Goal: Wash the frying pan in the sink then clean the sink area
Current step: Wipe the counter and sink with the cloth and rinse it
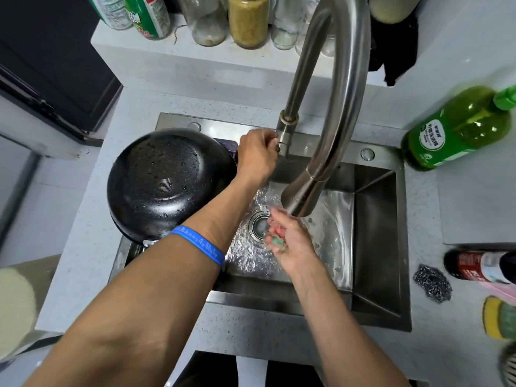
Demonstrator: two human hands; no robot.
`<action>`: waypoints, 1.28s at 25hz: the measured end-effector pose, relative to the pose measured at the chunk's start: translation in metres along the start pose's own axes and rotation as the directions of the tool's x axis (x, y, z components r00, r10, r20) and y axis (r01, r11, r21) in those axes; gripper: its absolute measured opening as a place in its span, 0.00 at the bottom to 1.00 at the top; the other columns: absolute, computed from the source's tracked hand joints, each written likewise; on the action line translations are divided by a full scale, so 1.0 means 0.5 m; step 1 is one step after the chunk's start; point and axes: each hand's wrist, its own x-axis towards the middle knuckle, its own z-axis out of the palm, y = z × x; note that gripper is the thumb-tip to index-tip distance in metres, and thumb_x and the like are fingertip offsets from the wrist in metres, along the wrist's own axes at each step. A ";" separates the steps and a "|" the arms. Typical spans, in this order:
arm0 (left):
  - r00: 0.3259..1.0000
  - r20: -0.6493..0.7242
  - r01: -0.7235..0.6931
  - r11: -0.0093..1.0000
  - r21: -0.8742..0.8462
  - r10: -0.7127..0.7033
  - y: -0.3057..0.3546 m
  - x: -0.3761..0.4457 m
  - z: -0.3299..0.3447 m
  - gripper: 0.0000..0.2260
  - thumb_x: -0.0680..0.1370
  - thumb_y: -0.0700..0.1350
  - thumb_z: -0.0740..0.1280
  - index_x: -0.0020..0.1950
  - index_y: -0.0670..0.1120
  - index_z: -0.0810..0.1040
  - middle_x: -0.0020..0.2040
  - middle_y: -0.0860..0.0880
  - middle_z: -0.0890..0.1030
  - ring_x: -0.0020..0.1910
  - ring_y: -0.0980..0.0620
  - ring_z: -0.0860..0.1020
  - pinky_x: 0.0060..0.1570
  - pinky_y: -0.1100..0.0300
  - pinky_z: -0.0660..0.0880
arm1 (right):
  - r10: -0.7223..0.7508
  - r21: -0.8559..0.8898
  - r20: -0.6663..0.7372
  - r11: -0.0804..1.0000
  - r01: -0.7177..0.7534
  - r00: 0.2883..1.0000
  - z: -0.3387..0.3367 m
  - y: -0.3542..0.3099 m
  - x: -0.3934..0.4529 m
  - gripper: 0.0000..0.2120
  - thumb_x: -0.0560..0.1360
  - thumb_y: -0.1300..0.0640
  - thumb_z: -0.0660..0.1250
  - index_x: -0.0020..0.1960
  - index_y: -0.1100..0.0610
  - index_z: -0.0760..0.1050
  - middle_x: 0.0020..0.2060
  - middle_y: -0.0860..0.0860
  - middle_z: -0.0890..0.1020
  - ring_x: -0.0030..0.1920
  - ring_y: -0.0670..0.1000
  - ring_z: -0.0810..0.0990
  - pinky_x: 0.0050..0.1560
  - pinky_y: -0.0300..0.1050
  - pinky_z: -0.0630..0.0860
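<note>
Grey surface [92,247] rings the sink [374,219]. Your left hand [258,156] pinches the tap lever, mostly hidden; right hand [290,241] fingers curl round a blurry pink-green scrubber [275,238]. Frying pan [167,182] lies upside-down, centre-left, handle cut off.

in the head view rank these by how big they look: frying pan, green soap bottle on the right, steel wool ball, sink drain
1. frying pan, upside down at the sink's left edge
2. green soap bottle
3. steel wool ball and sink drain: they look alike, and the right hand hides part of the drain, so no ranking.
</note>
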 end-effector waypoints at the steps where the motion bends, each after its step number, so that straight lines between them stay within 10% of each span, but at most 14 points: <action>1: 1.000 0.029 -0.006 1.000 -0.009 0.006 0.004 0.006 -0.001 0.06 0.78 0.41 0.68 0.49 0.44 0.85 0.42 0.48 0.85 0.41 0.51 0.83 0.47 0.53 0.81 | 0.017 0.043 0.014 0.999 -0.017 1.000 0.000 -0.002 0.000 0.19 0.68 0.67 0.74 0.58 0.65 0.79 0.43 0.58 0.85 0.33 0.50 0.83 0.29 0.42 0.79; 6: 0.991 0.130 -0.015 1.000 -0.017 0.017 0.028 0.018 0.010 0.05 0.77 0.40 0.68 0.48 0.45 0.85 0.39 0.51 0.84 0.38 0.53 0.81 0.47 0.53 0.81 | -0.042 -0.002 -0.004 0.999 0.042 0.999 -0.002 -0.003 0.000 0.17 0.74 0.65 0.71 0.62 0.66 0.76 0.36 0.52 0.85 0.24 0.42 0.71 0.18 0.35 0.64; 12: 0.977 0.059 0.211 0.922 -0.324 -0.203 -0.026 -0.126 -0.026 0.09 0.78 0.37 0.64 0.51 0.49 0.80 0.45 0.46 0.82 0.44 0.45 0.81 0.47 0.49 0.79 | -0.118 -0.184 -0.213 0.980 0.079 0.970 -0.008 0.010 -0.009 0.11 0.78 0.55 0.70 0.39 0.55 0.74 0.21 0.45 0.71 0.18 0.43 0.63 0.19 0.35 0.54; 22: 0.866 0.321 0.488 0.786 -0.379 -0.383 -0.083 -0.447 -0.015 0.09 0.77 0.37 0.68 0.51 0.51 0.78 0.46 0.51 0.81 0.46 0.47 0.80 0.51 0.50 0.77 | -0.197 -0.207 -0.224 0.967 0.151 0.954 -0.026 0.030 -0.034 0.19 0.78 0.58 0.63 0.29 0.53 0.64 0.23 0.49 0.66 0.23 0.48 0.63 0.23 0.39 0.60; 27: 0.818 0.506 0.541 0.663 -0.518 -0.273 -0.060 -0.434 -0.042 0.21 0.72 0.38 0.75 0.61 0.54 0.78 0.52 0.53 0.84 0.54 0.53 0.81 0.55 0.59 0.77 | -0.180 -0.355 0.131 0.909 0.216 0.975 -0.079 0.027 -0.085 0.23 0.80 0.37 0.57 0.55 0.50 0.85 0.51 0.53 0.87 0.55 0.52 0.84 0.60 0.51 0.77; 32: 0.825 0.544 0.487 0.680 -0.548 -0.152 -0.024 -0.436 -0.040 0.10 0.72 0.45 0.75 0.52 0.48 0.83 0.49 0.47 0.85 0.49 0.49 0.83 0.48 0.61 0.78 | -0.288 -0.518 0.120 0.798 0.308 0.950 -0.158 -0.006 -0.163 0.21 0.77 0.32 0.57 0.59 0.41 0.80 0.55 0.48 0.86 0.55 0.49 0.85 0.56 0.53 0.80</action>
